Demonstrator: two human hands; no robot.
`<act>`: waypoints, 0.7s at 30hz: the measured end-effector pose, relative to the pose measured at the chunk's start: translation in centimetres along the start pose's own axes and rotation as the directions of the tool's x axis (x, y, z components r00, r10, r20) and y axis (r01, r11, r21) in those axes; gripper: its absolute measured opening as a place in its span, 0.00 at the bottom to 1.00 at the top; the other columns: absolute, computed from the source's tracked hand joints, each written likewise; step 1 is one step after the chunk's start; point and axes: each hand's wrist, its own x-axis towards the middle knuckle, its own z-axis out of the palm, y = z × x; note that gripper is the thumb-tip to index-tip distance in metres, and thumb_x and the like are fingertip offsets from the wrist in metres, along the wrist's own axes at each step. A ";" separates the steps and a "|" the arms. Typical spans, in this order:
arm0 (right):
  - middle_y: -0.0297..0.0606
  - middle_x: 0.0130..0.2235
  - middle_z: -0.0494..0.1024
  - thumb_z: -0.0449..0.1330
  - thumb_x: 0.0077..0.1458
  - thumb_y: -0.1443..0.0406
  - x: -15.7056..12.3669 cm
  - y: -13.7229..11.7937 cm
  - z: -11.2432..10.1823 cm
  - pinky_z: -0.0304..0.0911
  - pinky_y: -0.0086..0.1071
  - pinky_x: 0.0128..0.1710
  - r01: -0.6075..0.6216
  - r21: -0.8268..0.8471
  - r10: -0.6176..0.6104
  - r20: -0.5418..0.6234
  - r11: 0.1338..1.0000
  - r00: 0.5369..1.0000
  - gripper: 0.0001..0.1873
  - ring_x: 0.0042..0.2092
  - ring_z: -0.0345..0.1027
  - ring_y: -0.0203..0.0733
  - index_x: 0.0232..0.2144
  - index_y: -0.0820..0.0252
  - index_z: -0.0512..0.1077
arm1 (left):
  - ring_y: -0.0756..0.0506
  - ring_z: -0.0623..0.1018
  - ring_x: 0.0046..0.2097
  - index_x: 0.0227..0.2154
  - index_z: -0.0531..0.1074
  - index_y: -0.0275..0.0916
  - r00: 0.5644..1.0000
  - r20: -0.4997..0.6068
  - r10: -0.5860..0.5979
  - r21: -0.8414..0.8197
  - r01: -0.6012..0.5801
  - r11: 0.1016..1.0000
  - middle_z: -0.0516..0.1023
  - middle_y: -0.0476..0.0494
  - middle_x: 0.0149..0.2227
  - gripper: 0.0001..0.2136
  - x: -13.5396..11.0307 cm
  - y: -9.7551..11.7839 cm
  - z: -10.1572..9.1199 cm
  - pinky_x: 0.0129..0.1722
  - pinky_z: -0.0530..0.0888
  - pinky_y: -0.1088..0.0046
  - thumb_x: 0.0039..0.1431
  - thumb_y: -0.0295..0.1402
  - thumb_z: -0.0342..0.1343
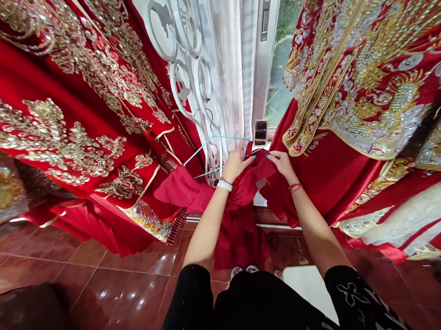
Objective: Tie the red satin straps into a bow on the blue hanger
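Observation:
A plain red dress (235, 235) hangs in front of me, its skirt reaching down towards the floor. A light blue hanger (197, 150) sits at its top left, with its hook near the white scrollwork. My left hand (236, 163), with a white band on the wrist, is closed on the dress's upper part near the hanger's right end; some fingertips are hidden by cloth. My right hand (281, 163), with a red bracelet, pinches the dress's right edge between thumb and fingers. Cloth stretches between both hands.
Red gowns with gold beading (118, 81) hang at left, and a heavily embroidered gown (382, 81) hangs at right. White metal scrollwork (190, 25) and a window frame (262, 44) stand ahead. A phone (260, 132) rests by the window. A white stool-like surface (308, 285) is below right.

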 end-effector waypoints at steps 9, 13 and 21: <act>0.48 0.40 0.84 0.61 0.53 0.56 -1.3 -1.2 -1.4 0.67 0.45 0.54 0.000 -0.139 -0.061 -0.439 0.990 0.897 0.15 0.46 0.77 0.50 0.33 0.62 0.80 | 0.40 0.79 0.50 0.55 0.74 0.42 0.975 0.021 -0.220 0.192 0.212 0.958 0.82 0.40 0.46 0.17 -0.3 1.0 1.4 0.47 0.70 0.69 0.67 0.39 0.54; 0.51 0.38 0.84 0.63 0.51 0.59 -0.3 -2.5 -0.1 0.69 0.47 0.51 0.006 -0.185 -0.094 -0.469 0.983 0.878 0.11 0.46 0.77 0.55 0.30 0.63 0.79 | 0.40 0.79 0.51 0.55 0.74 0.43 0.972 0.008 -0.233 0.194 0.227 0.954 0.82 0.40 0.48 0.17 -0.5 1.0 1.1 0.47 0.70 0.70 0.67 0.39 0.54; 0.47 0.42 0.83 0.59 0.54 0.63 2.3 -4.9 1.6 0.67 0.46 0.57 0.195 -0.173 -0.250 -0.404 0.966 0.880 0.12 0.47 0.76 0.49 0.36 0.63 0.79 | 0.39 0.79 0.52 0.48 0.78 0.44 0.971 0.023 -0.240 0.154 0.234 0.960 0.83 0.41 0.45 0.13 -1.0 1.4 0.5 0.44 0.70 0.70 0.66 0.40 0.54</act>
